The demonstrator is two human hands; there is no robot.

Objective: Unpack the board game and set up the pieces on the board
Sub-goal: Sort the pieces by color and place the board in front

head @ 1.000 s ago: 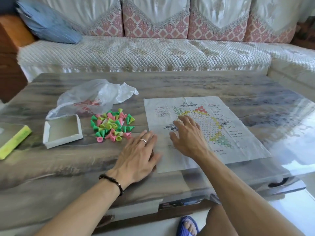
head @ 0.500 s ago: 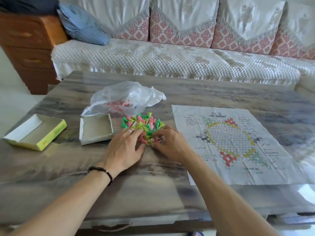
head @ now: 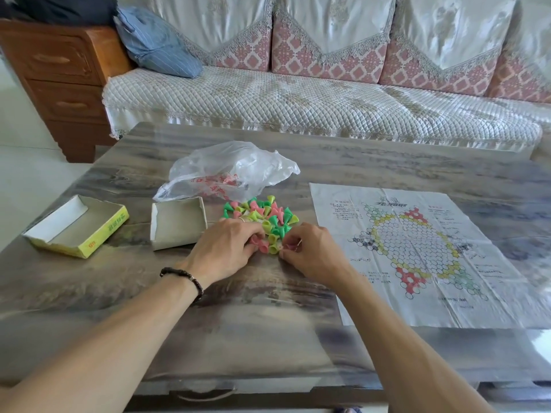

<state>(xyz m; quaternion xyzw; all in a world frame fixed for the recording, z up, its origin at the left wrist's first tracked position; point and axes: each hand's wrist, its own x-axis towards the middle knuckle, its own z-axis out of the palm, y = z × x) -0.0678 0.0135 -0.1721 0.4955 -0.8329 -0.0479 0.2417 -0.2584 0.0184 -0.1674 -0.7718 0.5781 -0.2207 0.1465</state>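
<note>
step: unpacking done, sorting pieces; none on the board yet
pieces [head: 262, 217]: loose pile of green, pink and yellow cones on the counter [head: 268, 308], between grey box half [head: 178, 222] and paper board [head: 417, 248]
board: flat on counter, right of the pile
left hand [head: 226, 248]: fingers curled on pile's near edge, touching pink cones; grip unclear
right hand [head: 313, 251]: fingers pinch pink pieces
next: probably carry one colour to its matching star corner, stand each upright

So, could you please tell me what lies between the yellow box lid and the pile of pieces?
In the head view, the open grey box tray sits between yellow lid and pile.
</note>
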